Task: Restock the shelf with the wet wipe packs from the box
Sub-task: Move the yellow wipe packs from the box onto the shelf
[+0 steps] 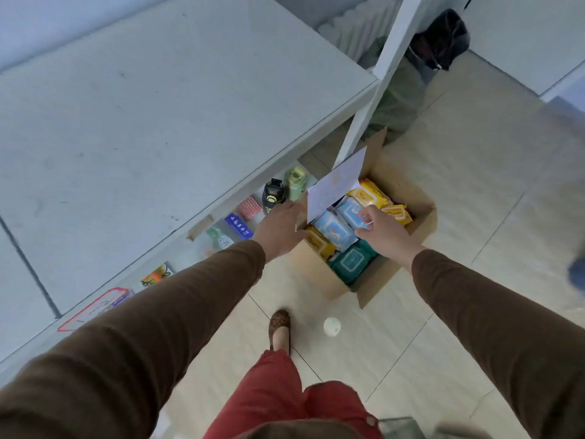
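Little writing can be read from the head view; a blue box on the lower shelf carries a row of white characters too small and blurred to make out, and the print on the wet wipe packs is likewise illegible, showing only pale flap labels.

The cardboard box sits open on the tiled floor just beside the white shelf unit; inside it lie yellow packs at the far end, another yellow pack near the left wall, light blue packs in the middle, and green packs at the near end.

The right hand reaches down into the box with the arm extended and the wrist bent; its fingers are curled round the edge of a light blue pack, pinching it.

The left hand is stretched forward at the box's left side, palm down; its fingers appear to grip the raised white-faced flap, though the fingertips are hidden behind the flap's edge, so how far they close cannot be told exactly.

Both arms wear brown sleeves; on the lower shelf stand a black bottle and a pale green bottle just beyond the left hand; a small white round object lies on the floor near a brown shoe.
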